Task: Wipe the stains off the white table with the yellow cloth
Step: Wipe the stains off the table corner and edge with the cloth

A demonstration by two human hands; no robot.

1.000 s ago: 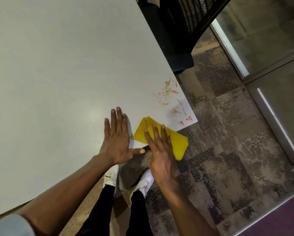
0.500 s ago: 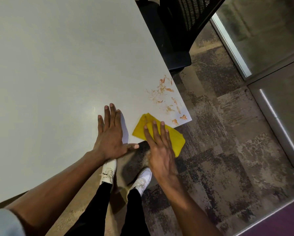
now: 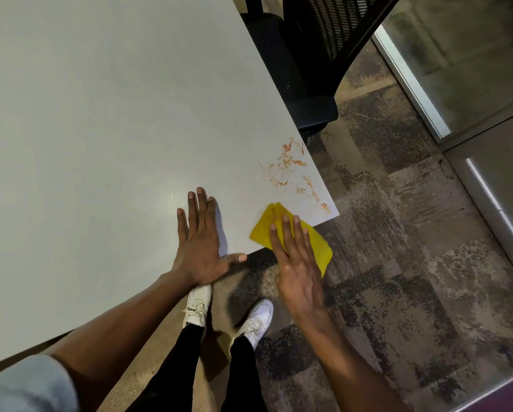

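Observation:
The white table (image 3: 100, 114) fills the left and upper part of the view. Orange-brown stains (image 3: 291, 165) are smeared near its near-right corner. A folded yellow cloth (image 3: 320, 248) lies across the near edge just below the stains, partly hanging past the edge. My right hand (image 3: 297, 263) lies flat on the cloth with fingers extended, pressing it down, fingertips on the table. My left hand (image 3: 199, 245) rests flat on the bare table to the left of the cloth, fingers spread, thumb along the edge.
A black mesh office chair (image 3: 314, 69) stands close against the table's right edge, beyond the stains. Patterned carpet (image 3: 398, 233) lies to the right. A glass partition with a metal frame (image 3: 412, 84) runs along the far right. My white shoes (image 3: 258, 319) stand below the table edge.
My right hand has slid the yellow cloth a little to the right along the near edge, closer to the corner under the stains. My left hand stays flat on the table.

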